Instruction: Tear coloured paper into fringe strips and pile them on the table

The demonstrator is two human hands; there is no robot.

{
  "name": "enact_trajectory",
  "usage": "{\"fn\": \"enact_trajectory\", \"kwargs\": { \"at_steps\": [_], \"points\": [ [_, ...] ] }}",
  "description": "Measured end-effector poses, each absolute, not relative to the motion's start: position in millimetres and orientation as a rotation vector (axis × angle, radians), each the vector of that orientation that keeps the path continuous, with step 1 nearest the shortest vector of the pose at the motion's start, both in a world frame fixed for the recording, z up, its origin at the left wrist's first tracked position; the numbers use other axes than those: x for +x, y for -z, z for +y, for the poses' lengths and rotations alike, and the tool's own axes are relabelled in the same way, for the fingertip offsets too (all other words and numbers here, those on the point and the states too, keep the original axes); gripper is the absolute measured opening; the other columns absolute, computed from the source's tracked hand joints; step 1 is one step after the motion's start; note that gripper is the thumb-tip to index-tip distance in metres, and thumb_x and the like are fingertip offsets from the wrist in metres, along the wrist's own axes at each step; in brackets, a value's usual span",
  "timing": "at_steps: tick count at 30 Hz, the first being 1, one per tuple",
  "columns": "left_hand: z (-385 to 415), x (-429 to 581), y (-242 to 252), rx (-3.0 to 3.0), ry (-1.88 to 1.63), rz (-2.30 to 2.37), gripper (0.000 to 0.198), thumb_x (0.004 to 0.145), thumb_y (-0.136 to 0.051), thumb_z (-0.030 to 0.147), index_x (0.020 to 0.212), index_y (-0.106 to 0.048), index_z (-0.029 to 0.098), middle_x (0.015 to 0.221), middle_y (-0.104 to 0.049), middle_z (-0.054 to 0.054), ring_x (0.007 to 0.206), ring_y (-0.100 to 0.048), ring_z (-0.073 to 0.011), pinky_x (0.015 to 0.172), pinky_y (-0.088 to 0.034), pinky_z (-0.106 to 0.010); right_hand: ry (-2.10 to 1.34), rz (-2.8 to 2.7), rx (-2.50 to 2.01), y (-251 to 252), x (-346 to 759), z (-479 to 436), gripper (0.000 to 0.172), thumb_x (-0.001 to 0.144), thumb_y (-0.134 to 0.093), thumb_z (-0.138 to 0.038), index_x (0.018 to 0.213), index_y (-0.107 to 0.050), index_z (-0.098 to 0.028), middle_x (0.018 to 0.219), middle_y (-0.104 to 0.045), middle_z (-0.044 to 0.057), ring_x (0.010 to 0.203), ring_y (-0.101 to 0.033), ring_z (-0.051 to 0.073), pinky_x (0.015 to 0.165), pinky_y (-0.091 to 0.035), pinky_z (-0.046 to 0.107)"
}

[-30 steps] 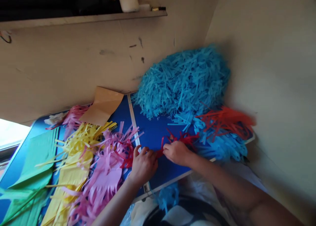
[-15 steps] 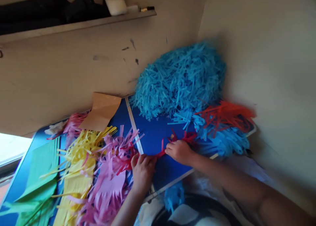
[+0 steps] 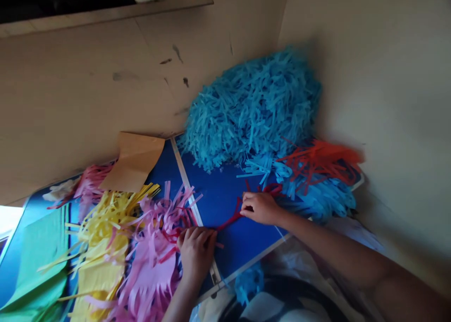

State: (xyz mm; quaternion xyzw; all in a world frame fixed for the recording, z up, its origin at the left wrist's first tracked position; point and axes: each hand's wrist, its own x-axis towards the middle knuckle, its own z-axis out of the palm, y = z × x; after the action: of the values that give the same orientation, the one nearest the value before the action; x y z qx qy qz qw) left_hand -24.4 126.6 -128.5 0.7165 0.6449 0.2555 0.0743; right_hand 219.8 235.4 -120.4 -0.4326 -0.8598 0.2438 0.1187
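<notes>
A thin strip of red fringed paper stretches across the blue table between my two hands. My left hand is closed on its left end, beside the pink fringed paper. My right hand pinches its right end, close to the low pile of light blue fringe. More red fringe lies on top of that blue pile, at the right.
A big mound of light blue fringed paper fills the corner against the walls. Yellow fringe, green paper sheets and a brown paper piece lie on the left. A shelf runs above.
My hands have moved apart, the left one down and leftward, the right one slightly right, pulling the red strip out longer. The view has shifted a little.
</notes>
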Motion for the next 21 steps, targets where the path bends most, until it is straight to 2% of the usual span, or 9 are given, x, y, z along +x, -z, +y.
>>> {"fn": "enact_trajectory", "kwargs": {
  "at_steps": [5,13,16,19,21],
  "points": [
    [130,-23,127,2.096,-0.625,2.001,0.021,0.088,-0.062,0.035,0.071,-0.069,0.025,0.078,-0.072,0.000,0.082,-0.060,-0.0246,0.082,-0.034,-0.042,-0.773,-2.514,-1.343,117,215,240,0.009,0.081,-0.071,-0.028,0.074,-0.073,-0.023,0.089,-0.069,-0.004,0.067,-0.062,0.009,0.057,-0.034,0.022],
    [140,-22,112,2.060,-0.347,2.026,0.017,0.087,-0.063,0.032,0.072,-0.069,0.026,0.077,-0.071,0.000,0.083,-0.061,-0.0252,0.081,-0.036,-0.043,-0.767,-2.569,-1.459,109,209,241,0.012,0.082,-0.067,-0.029,0.074,-0.071,-0.023,0.088,-0.069,-0.003,0.065,-0.059,0.010,0.054,-0.028,0.023],
    [142,-17,103,2.185,-0.269,2.055,0.007,0.087,-0.064,0.029,0.087,-0.070,0.025,0.088,-0.072,-0.003,0.090,-0.061,-0.0270,0.086,-0.037,-0.046,-0.736,-2.593,-1.502,108,207,242,0.013,0.081,-0.068,-0.033,0.074,-0.071,-0.023,0.089,-0.068,-0.003,0.066,-0.059,0.011,0.053,-0.026,0.025],
    [139,-12,99,2.490,-0.238,1.897,0.029,0.085,-0.063,0.016,0.108,-0.068,0.032,0.105,-0.072,-0.002,0.104,-0.058,-0.0283,0.098,-0.032,-0.051,-0.710,-2.625,-1.506,110,206,245,0.013,0.080,-0.069,-0.035,0.073,-0.071,-0.024,0.089,-0.068,-0.003,0.066,-0.060,0.011,0.053,-0.027,0.025],
    [136,-7,100,2.624,-0.220,1.778,0.036,0.082,-0.065,0.011,0.112,-0.067,0.031,0.107,-0.072,-0.002,0.105,-0.058,-0.0279,0.101,-0.030,-0.052,-0.681,-2.649,-1.498,110,206,246,0.013,0.081,-0.069,-0.034,0.073,-0.071,-0.024,0.089,-0.069,-0.003,0.067,-0.061,0.012,0.053,-0.029,0.024]
  ]
}}
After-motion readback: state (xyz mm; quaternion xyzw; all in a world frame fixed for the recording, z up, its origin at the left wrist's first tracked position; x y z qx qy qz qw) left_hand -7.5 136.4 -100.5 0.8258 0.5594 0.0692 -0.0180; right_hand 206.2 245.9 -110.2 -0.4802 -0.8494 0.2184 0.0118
